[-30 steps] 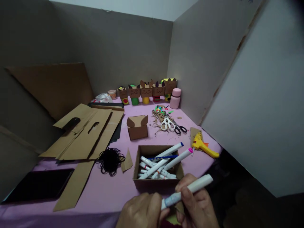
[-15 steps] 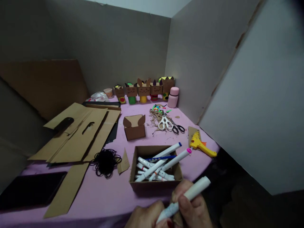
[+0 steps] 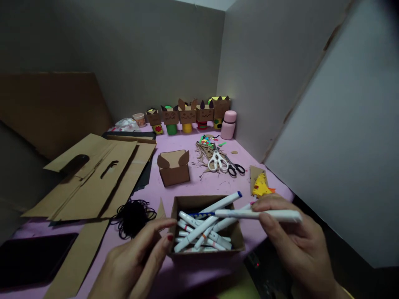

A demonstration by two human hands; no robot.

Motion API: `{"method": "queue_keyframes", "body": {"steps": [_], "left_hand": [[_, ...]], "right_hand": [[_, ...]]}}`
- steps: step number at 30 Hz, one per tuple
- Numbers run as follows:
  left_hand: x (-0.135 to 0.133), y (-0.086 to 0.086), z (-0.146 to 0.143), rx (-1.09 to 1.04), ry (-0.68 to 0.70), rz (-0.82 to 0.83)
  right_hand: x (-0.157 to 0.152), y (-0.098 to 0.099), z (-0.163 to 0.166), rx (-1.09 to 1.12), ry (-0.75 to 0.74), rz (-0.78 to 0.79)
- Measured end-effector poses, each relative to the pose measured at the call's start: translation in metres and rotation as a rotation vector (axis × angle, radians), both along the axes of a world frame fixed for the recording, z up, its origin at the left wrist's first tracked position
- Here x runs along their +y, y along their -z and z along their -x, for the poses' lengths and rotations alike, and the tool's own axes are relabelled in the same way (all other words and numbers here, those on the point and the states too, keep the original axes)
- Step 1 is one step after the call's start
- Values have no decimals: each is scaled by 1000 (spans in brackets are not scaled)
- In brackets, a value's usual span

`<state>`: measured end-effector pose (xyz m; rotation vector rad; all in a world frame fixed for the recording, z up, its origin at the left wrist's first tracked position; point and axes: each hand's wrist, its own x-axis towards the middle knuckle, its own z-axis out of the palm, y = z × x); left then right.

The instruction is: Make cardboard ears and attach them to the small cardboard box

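Between the thumb and fingers of my right hand [image 3: 296, 236] is a white marker [image 3: 264, 214], held level over the right part of an open cardboard box [image 3: 205, 254]. Several other white markers [image 3: 199, 234] lie jumbled in that box, one with a blue end [image 3: 239, 194] sticking up past the rim. A blue pen-like stick [image 3: 199, 215] is partly hidden among them. My left hand [image 3: 137, 257] is at the box's left side, thumb and forefinger apart, with nothing held; its fingertips are at or close to the box edge.
Behind the box sits a small cardboard box with ears [image 3: 173, 168]. White-handled scissors [image 3: 217, 162] lie on cardboard scraps. A yellow glue gun [image 3: 261, 185] is partly behind my right hand. Black cord [image 3: 134, 218], cardboard sheets [image 3: 90, 182] and a dark phone-like slab [image 3: 34, 259] are at left.
My hands were together on the marker in front of the box. Now my left hand has let go and moved left, while my right hand has raised the marker over the box.
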<state>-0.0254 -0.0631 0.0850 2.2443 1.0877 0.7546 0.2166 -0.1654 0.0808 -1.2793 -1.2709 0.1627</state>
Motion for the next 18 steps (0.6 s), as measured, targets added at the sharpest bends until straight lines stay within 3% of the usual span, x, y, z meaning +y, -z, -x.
{"method": "queue_keyframes", "body": {"steps": [3, 7, 11, 18], "left_hand": [[12, 3, 7, 12, 9, -66], [22, 4, 6, 47, 37, -144], [33, 3, -1, 89, 124, -171], [47, -7, -27, 319, 383, -203]], "right_hand": [[19, -17, -8, -193, 10, 56], [44, -33, -16, -382, -152, 302], [58, -32, -23, -530, -239, 450], [60, -31, -32, -683, -229, 521]]}}
